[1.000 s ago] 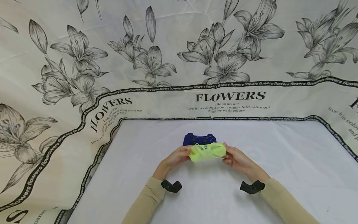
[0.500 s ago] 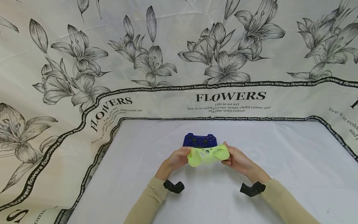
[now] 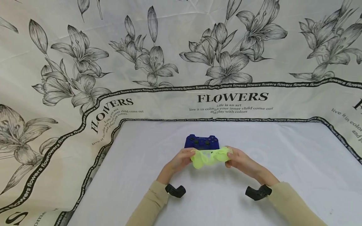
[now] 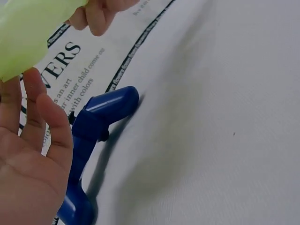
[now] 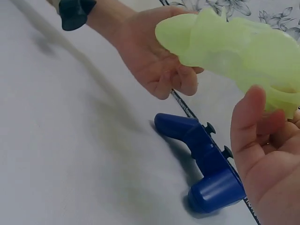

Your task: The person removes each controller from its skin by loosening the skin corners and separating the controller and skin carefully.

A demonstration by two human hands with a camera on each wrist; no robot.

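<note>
A soft yellow-green silicone controller cover [image 3: 207, 158] is held up between both hands, in front of a blue game controller [image 3: 202, 142]. My left hand [image 3: 180, 160] pinches the cover's left end, with the thumb along its top edge. At the other end my right hand [image 3: 240, 160] grips the cover with thumb and curled fingers. In the right wrist view the cover [image 5: 229, 44] looks thin, rounded and partly see-through. The blue controller [image 5: 201, 164] lies on the white surface below the hands, its two thumbsticks showing from the side.
The white table surface [image 3: 215, 201] spreads around the hands. Behind it and to the sides hangs a cloth [image 3: 169, 103] printed with flowers and lettering. A black wrist mount [image 3: 176, 190] is on the left wrist, another mount [image 3: 258, 192] on the right.
The cover has been turned and bent in the hands and now hangs slightly lower, showing more of the blue controller. My right hand's grip has shifted. The controller has stayed put.
</note>
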